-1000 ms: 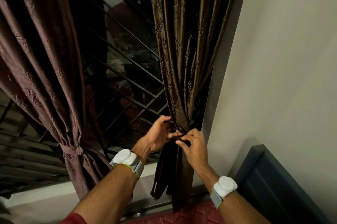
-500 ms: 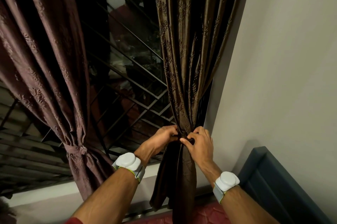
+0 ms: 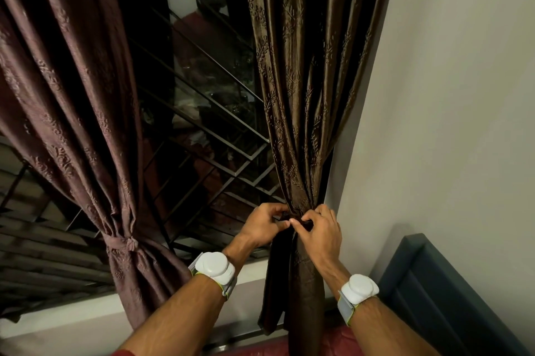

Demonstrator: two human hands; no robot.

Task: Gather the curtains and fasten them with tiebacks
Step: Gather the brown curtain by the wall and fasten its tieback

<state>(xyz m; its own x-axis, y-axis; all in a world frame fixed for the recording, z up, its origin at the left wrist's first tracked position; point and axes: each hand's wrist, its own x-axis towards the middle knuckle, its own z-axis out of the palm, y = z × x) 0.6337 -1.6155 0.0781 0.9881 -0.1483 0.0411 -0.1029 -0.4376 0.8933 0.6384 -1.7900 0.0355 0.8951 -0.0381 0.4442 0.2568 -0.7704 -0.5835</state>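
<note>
Hanging at the 12 o'clock to 1 o'clock part of the view, the right curtain (image 3: pixel 298 72) is seen drawn into a narrow bundle near the centre, just beside the pale wall (image 3: pixel 451 95) at 3 o'clock. The left curtain (image 3: pixel 72 95) occupies the 9 o'clock to 10 o'clock area and is cinched at 8 o'clock by a knotted tieback (image 3: pixel 127 242). A dark window grille (image 3: pixel 208 135) is noted between the two curtains, with a pale sill (image 3: pixel 72 324) below at 7 o'clock. A blue-grey panel (image 3: pixel 451 292) is recorded at 4 o'clock. The left hand (image 3: pixel 262 227) is closed on the gathered waist of the right curtain, fingers curled round its left side. The right hand (image 3: pixel 320 232) is pinched on a dark band (image 3: pixel 304 224) lying across that same waist; whether this band is fully wrapped cannot be determined. The two hands are touching at the fingertips. White wrist devices (image 3: pixel 214 267) are worn on both forearms.
</note>
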